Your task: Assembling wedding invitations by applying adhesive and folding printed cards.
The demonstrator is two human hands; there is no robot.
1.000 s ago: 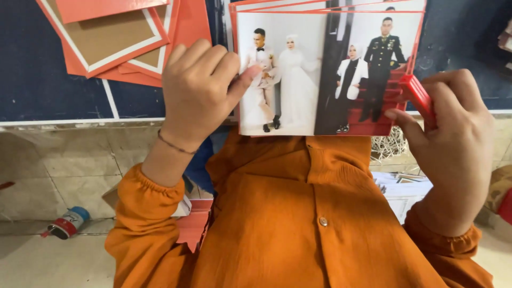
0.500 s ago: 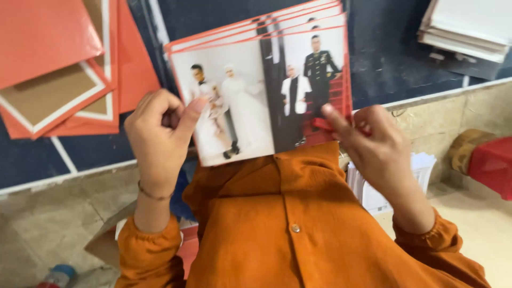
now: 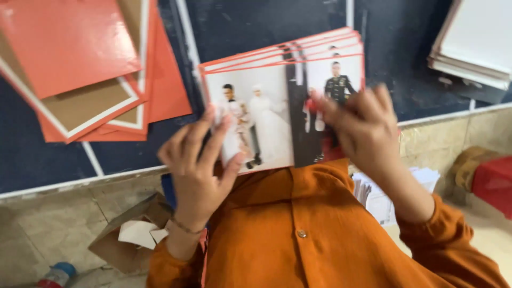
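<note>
I hold a stack of red-bordered photo prints (image 3: 272, 101) above my lap, fanned slightly at the top edge. The top print shows people in formal dress, one in white and one in a dark uniform. My left hand (image 3: 200, 162) grips the stack's lower left corner, thumb over the front. My right hand (image 3: 360, 125) lies across the right part of the top print, fingers spread over it. Both arms wear orange sleeves.
Red and brown card covers (image 3: 80, 69) lie fanned on the dark blue surface (image 3: 250, 26) at the upper left. A pile of white boards (image 3: 474, 42) sits at the upper right. A brown cardboard box (image 3: 130, 234), loose papers (image 3: 381, 194) and a red object (image 3: 493, 184) rest on the tiled floor.
The view has swung left and the prints now sit tilted. My right hand has slid from the stack's right edge onto the face of the top print.
</note>
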